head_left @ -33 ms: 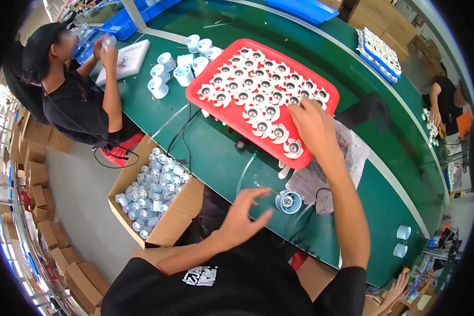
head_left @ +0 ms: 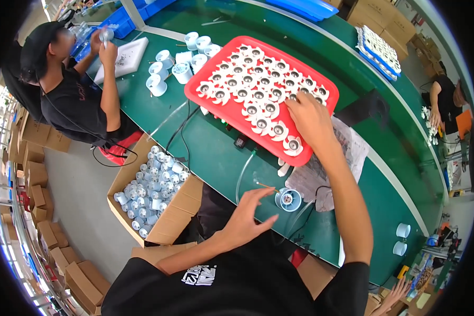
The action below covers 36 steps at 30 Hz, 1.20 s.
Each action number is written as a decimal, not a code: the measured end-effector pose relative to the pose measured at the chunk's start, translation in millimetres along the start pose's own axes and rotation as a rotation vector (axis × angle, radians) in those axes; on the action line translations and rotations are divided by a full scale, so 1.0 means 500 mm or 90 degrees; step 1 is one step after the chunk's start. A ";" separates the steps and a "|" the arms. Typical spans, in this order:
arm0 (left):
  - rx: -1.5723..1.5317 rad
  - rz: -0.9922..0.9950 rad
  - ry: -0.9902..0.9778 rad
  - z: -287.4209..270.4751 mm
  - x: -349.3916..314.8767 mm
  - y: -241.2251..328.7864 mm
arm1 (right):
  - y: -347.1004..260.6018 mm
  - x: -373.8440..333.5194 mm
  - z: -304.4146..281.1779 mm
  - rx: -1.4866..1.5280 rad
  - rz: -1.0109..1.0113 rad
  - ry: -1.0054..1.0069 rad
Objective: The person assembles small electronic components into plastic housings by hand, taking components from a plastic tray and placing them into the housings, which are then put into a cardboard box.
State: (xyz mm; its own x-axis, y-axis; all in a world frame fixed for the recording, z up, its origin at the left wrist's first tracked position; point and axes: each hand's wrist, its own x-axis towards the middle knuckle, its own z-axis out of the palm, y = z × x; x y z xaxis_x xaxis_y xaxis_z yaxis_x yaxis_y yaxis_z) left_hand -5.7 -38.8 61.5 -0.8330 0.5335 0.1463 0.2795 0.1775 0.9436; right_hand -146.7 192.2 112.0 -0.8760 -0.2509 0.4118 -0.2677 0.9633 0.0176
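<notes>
My right hand [head_left: 309,120] reaches over the red tray [head_left: 191,95], fingers bent down and close together on a white fan wheel [head_left: 293,98]. The fingertips are partly hidden. Several more bladed white fan wheels [head_left: 258,95] with dark round centres lie across the tray. My left hand [head_left: 243,220] hovers low at the table's near edge, fingers apart and holding nothing. Just right of it, on the green table, stands a light blue cup-shaped housing [head_left: 288,200]. A small motor-like part shows inside, and a thin brownish lead sticks out to its left.
A cardboard box [head_left: 176,224] full of light blue housings stands at left below the table edge. Several housings [head_left: 182,72] stand beyond the tray's left. Cables and a clear tube [head_left: 240,171] cross the table. A co-worker [head_left: 79,100] sits at far left, holding a clear part.
My left hand has shifted slightly up and right, toward the light blue housing. My right hand has moved a little left over the tray. The co-worker's hands have shifted slightly.
</notes>
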 end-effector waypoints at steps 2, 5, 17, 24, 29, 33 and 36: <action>0.030 -0.006 -0.065 0.018 -0.001 -0.009 | 0.017 0.019 0.035 -0.089 -0.013 -0.059; 0.097 0.058 -0.064 0.023 0.013 -0.022 | -0.001 0.041 0.037 -0.199 -0.081 -0.033; 0.091 0.065 -0.057 0.062 0.031 -0.058 | -0.050 -0.184 -0.135 -0.052 -0.408 0.157; 0.071 0.071 -0.047 0.058 0.033 -0.061 | -0.086 -0.257 -0.144 0.136 -0.201 0.167; 0.039 0.048 -0.036 0.054 0.039 -0.055 | -0.191 -0.290 -0.169 0.896 0.658 0.068; 0.022 0.046 -0.049 0.057 0.041 -0.065 | -0.244 -0.357 -0.114 0.983 0.805 0.045; 0.036 0.075 -0.073 0.056 0.042 -0.068 | -0.265 -0.364 -0.102 0.859 0.851 0.033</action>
State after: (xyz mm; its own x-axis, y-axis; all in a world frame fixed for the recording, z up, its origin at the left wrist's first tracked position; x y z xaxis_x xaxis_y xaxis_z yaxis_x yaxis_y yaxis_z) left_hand -19.0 -10.3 24.3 -0.7336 0.6441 0.2165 0.4012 0.1534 0.9031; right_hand 68.6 114.9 81.0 -0.7410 0.5198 -0.4252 0.3670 -0.2168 -0.9046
